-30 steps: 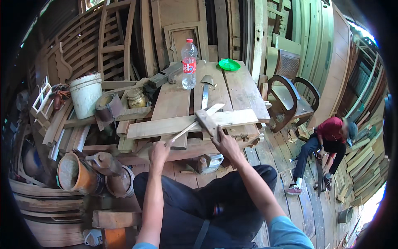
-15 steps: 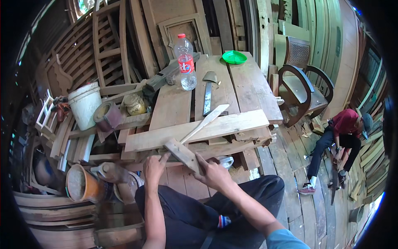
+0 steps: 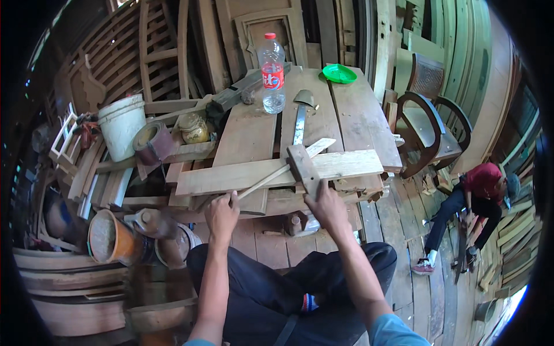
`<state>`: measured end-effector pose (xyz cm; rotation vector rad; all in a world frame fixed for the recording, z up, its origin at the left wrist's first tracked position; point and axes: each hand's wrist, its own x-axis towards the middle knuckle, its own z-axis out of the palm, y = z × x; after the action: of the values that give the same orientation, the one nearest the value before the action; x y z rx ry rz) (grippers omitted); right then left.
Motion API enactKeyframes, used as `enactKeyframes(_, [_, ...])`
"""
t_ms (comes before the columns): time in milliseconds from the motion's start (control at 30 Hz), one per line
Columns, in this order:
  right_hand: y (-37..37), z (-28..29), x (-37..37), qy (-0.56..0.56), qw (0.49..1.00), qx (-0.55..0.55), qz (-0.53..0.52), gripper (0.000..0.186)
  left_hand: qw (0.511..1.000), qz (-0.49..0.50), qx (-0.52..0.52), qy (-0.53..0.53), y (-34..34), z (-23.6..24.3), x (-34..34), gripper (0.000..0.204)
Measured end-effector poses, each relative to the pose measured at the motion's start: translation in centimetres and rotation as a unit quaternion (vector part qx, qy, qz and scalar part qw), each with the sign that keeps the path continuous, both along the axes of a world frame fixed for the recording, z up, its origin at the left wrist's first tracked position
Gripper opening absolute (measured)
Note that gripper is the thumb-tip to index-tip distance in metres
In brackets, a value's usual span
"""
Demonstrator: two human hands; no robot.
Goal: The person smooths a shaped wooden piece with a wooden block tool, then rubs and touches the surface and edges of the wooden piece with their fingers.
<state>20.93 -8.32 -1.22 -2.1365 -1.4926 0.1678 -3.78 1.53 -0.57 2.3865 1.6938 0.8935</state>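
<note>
My left hand [image 3: 222,216] is closed around the near end of a slim wooden stick [image 3: 262,183], which widens into a flat, pointed blade. The stick slants away to the right across a pale plank [image 3: 352,164] lying on the table's near side. In my right hand [image 3: 329,209] is a brown wooden block [image 3: 301,166] with small holes; it rests across the stick near the wide end. The block's underside is hidden. Beyond the plank lies a long tool [image 3: 300,122] with a flat metal strip and a flared far end.
On the plank table [image 3: 245,135] stand a plastic bottle [image 3: 273,98] and a green dish [image 3: 339,73]. A white bucket [image 3: 122,128], a roll of sandpaper [image 3: 154,143] and a jar [image 3: 193,128] are to the left. At right are an armchair [image 3: 427,153] and a seated person [image 3: 482,190].
My right hand has pushed the block away and rightward along the stick toward its wide end. My left hand stays at the near end, slightly farther forward. The view has shifted a little.
</note>
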Motion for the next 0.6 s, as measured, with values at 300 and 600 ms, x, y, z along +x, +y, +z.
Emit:
enactKeyframes(300, [-0.3,0.6,-5.1,0.097,0.991,-0.089,-0.029,0.06,0.993,0.014,0.095,-0.062,2.6,-2.2,3.8,0.028])
enactKeyframes(600, [-0.5,0.3,-0.2,0.034,0.995,-0.067,-0.07,0.056,1.0,0.007,0.009,-0.014,3.3,-1.9,2.6,0.046])
